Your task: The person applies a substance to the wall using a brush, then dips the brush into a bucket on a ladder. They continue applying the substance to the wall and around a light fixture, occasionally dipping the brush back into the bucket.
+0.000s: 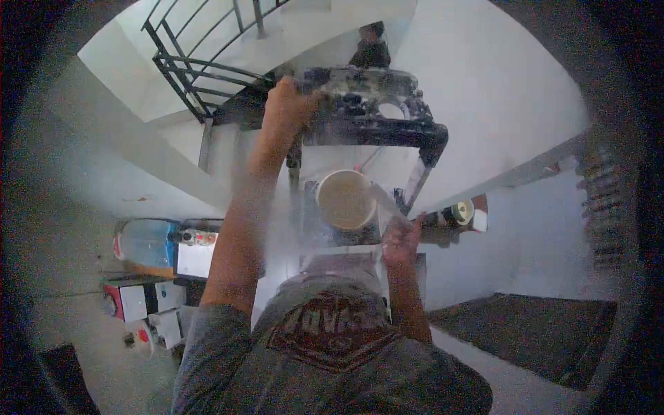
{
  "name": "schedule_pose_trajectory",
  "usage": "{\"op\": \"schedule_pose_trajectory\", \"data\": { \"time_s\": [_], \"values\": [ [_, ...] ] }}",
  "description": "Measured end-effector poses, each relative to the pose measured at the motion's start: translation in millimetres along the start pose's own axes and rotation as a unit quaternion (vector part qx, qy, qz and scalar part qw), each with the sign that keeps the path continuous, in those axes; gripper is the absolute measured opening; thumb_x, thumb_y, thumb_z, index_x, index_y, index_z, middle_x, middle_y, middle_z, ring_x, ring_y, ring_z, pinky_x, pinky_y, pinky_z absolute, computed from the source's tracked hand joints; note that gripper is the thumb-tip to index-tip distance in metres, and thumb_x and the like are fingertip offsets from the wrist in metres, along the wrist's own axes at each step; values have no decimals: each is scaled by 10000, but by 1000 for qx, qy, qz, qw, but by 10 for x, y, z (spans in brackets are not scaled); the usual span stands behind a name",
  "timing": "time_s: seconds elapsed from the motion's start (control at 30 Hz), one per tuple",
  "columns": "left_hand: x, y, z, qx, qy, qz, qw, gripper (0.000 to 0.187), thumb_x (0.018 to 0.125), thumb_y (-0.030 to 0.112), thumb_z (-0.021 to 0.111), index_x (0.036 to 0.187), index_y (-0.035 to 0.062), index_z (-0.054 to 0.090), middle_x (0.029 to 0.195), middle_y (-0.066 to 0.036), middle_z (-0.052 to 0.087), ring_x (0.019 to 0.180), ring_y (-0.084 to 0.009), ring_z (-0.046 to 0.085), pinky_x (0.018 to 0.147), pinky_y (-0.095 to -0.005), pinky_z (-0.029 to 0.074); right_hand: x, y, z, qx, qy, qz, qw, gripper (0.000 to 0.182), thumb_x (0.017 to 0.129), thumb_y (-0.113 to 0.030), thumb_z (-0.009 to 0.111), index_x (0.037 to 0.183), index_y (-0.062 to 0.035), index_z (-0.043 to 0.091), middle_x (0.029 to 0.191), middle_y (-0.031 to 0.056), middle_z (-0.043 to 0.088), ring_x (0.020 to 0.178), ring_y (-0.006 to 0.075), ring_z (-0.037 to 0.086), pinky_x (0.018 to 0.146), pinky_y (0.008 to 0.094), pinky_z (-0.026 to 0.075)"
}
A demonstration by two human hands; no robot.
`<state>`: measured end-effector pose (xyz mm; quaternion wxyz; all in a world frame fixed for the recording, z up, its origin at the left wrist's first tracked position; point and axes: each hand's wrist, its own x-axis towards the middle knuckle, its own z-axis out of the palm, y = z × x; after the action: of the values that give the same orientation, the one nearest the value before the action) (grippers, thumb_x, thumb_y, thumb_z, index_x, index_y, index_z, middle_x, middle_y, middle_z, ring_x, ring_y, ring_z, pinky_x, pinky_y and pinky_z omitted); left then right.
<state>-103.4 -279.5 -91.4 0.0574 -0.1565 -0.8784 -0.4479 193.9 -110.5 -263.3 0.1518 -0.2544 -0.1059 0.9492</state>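
Observation:
A dark, pale-smeared frame with a crossbar and upright posts stands in front of me. My left hand reaches up and is closed at its upper left corner. Below the crossbar sits a round white tub with beige contents. My right hand is to the right of the tub, its fingers closed around the lower end of a pale flat strip. That strip slants up toward the tub's rim and is blurred.
A dark metal railing rises at upper left, and a dark figure shows behind the frame. On the left lie a large blue water bottle and several boxes. A dark mat lies at lower right.

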Motion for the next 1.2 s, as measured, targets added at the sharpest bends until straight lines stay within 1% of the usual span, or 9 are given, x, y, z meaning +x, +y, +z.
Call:
{"op": "schedule_pose_trajectory", "data": {
  "time_s": [0.1, 0.2, 0.23, 0.37, 0.5, 0.8, 0.9, 0.93, 1.2],
  "values": [
    [52, -46, 28, -20, -30, -25, 999, 468, 725, 307, 727, 988, -66, 622, 911, -250, 667, 878, -359, 671, 753, -405, 526, -270, -49, 692, -9, 94, -99, 991, 642, 855, -679, 483, 872, -54, 627, 506, 41, 546, 327, 105, 448, 281, 225, 343],
    [48, -154, 112, -119, -12, 30, 992, 487, 750, 363, 716, 974, -59, 620, 939, -242, 665, 884, -346, 667, 782, -425, 529, -520, -264, 972, -5, -135, -3, 991, 582, 895, -609, 485, 867, -52, 652, 527, 17, 567, 336, 98, 455, 300, 228, 370],
    [148, -320, 184, 20, -4, 37, 999, 450, 791, 363, 687, 989, -35, 610, 960, -237, 652, 914, -349, 657, 781, -444, 528, -521, -293, 1174, 71, 4, -85, 994, 558, 916, -574, 480, 869, -46, 655, 546, 24, 566, 353, 91, 454, 318, 217, 380],
    [6, -440, 188, 38, 91, 274, 957, 392, 726, 278, 769, 957, 5, 607, 813, -153, 679, 765, -226, 664, 685, -377, 517, -813, -429, 1748, 76, -258, -177, 947, 425, 1008, -314, 415, 1189, 58, 512, 773, 134, 631, 511, 150, 545, 413, 236, 488],
    [-230, -40, -90, -3, 47, 137, 989, 410, 713, 293, 772, 956, 5, 610, 852, -192, 678, 815, -306, 676, 724, -385, 519, -980, -534, 2048, -41, -306, -309, 899, 463, 1025, -313, 344, 1324, 31, 425, 710, 108, 589, 464, 148, 516, 381, 242, 474],
    [-394, 141, -199, -98, -11, 81, 992, 527, 712, 354, 774, 1013, -40, 597, 917, -237, 671, 864, -374, 666, 735, -424, 519, -978, -489, 2266, 220, -279, -140, 924, 565, 988, -379, 472, 1314, 77, 406, 777, 94, 599, 688, 164, 629, 548, 235, 555],
    [-211, -268, 84, -83, 35, 151, 984, 537, 714, 373, 771, 1024, -32, 602, 936, -238, 671, 899, -376, 659, 764, -430, 517, -661, -393, 1819, 24, -371, -134, 919, 554, 988, -395, 469, 1293, 66, 429, 716, 44, 547, 657, 111, 586, 550, 227, 521],
    [-282, -387, 180, -26, 54, 140, 988, 437, 759, 287, 728, 1038, -27, 608, 925, -199, 671, 869, -343, 653, 743, -411, 516, -567, -249, 1707, -32, -119, -276, 953, 431, 945, -457, 518, 1015, -40, 600, 682, 53, 640, 496, 110, 559, 478, 214, 478],
    [-224, -613, 336, -56, -40, -3, 998, 548, 747, 338, 744, 1059, -82, 583, 957, -265, 653, 935, -360, 652, 778, -428, 517, 267, 243, 141, -216, 65, -244, 943, 347, 933, -414, 577, 822, -88, 532, 563, -17, 432, 464, 70, 378, 421, 247, 286]
  ]
}}
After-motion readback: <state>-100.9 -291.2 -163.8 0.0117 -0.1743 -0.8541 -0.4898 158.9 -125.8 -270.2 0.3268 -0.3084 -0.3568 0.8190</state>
